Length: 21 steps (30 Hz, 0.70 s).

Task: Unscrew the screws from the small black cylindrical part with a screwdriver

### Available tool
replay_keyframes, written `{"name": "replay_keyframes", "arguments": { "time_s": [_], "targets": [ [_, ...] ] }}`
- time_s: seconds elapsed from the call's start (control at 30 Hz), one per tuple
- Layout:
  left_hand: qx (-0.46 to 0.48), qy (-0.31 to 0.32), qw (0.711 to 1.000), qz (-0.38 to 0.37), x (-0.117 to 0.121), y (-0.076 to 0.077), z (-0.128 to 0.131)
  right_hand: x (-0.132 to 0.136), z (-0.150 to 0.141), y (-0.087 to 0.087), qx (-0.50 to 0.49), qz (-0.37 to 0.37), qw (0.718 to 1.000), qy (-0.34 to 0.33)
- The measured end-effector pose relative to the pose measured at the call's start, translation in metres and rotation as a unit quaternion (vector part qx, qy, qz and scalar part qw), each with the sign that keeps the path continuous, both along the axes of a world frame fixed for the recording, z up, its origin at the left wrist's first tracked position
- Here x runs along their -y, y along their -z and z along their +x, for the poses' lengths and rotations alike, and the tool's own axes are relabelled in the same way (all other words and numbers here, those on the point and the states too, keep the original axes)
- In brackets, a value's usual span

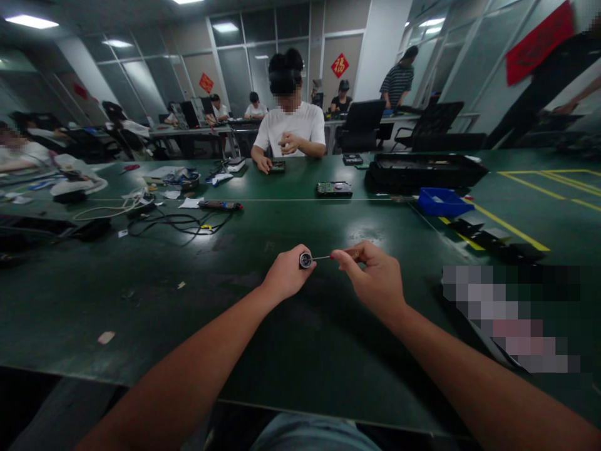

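My left hand is closed around a small dark cylinder, whose round silver-rimmed end faces me. In my right hand, the fingers pinch the brownish handle of a screwdriver. Its thin metal shaft points left and reaches the cylinder's rim; whether the tip sits inside a slot or only touches is too small to tell. Both hands are held above the green table, near its middle. My left fingers mostly hide the cylinder's body.
Across the table a person in a white shirt handles a circuit board. A hard drive, a black bin and a blue tray lie ahead. Black cables and an electric screwdriver are at left; a blurred-out object is at right.
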<state>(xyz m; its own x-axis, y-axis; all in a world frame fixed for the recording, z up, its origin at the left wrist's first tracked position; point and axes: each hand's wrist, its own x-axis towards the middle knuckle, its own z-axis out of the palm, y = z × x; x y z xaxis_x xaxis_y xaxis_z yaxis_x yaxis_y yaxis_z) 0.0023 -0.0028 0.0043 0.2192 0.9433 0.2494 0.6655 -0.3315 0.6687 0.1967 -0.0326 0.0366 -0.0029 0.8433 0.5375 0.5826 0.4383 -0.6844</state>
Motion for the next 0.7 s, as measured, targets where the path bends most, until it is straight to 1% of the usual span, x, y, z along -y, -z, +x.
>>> {"name": "replay_keyframes", "arguments": {
  "time_s": [0.07, 0.23, 0.3, 0.33, 0.4, 0.47, 0.53, 0.63, 0.67, 0.7],
  "targets": [
    [-0.004, 0.006, 1.000, 0.004, 0.000, 0.001, 0.000, 0.001, 0.000, 0.000, 0.015, 0.009, 1.000, -0.009],
    [-0.023, 0.006, 1.000, 0.005, -0.002, 0.004, 0.000, 0.004, 0.000, 0.001, 0.015, 0.016, 0.994, -0.106],
    [-0.028, 0.005, 1.000, 0.005, -0.002, 0.005, -0.001, 0.004, -0.001, 0.003, -0.002, 0.002, 0.994, -0.113],
    [-0.029, 0.004, 1.000, 0.007, -0.002, 0.005, -0.001, 0.003, -0.002, 0.004, -0.031, -0.012, 0.993, -0.110],
    [-0.031, 0.001, 0.999, 0.009, -0.002, 0.003, -0.001, 0.000, -0.004, 0.006, -0.122, -0.043, 0.986, -0.108],
    [-0.037, -0.003, 0.999, 0.013, -0.001, 0.000, 0.000, -0.007, -0.005, 0.010, -0.219, -0.072, 0.966, -0.116],
    [-0.052, 0.002, 0.998, 0.027, -0.001, -0.003, 0.001, -0.015, -0.004, 0.014, -0.293, -0.097, 0.944, -0.118],
    [-0.074, 0.013, 0.996, 0.049, -0.002, -0.006, 0.002, -0.027, 0.001, 0.019, -0.361, -0.143, 0.915, -0.105],
    [-0.077, 0.013, 0.996, 0.046, -0.002, -0.006, 0.001, -0.030, 0.003, 0.020, -0.367, -0.144, 0.914, -0.099],
    [-0.078, 0.011, 0.996, 0.041, -0.003, -0.005, 0.001, -0.032, 0.005, 0.021, -0.362, -0.134, 0.918, -0.090]
  ]
}}
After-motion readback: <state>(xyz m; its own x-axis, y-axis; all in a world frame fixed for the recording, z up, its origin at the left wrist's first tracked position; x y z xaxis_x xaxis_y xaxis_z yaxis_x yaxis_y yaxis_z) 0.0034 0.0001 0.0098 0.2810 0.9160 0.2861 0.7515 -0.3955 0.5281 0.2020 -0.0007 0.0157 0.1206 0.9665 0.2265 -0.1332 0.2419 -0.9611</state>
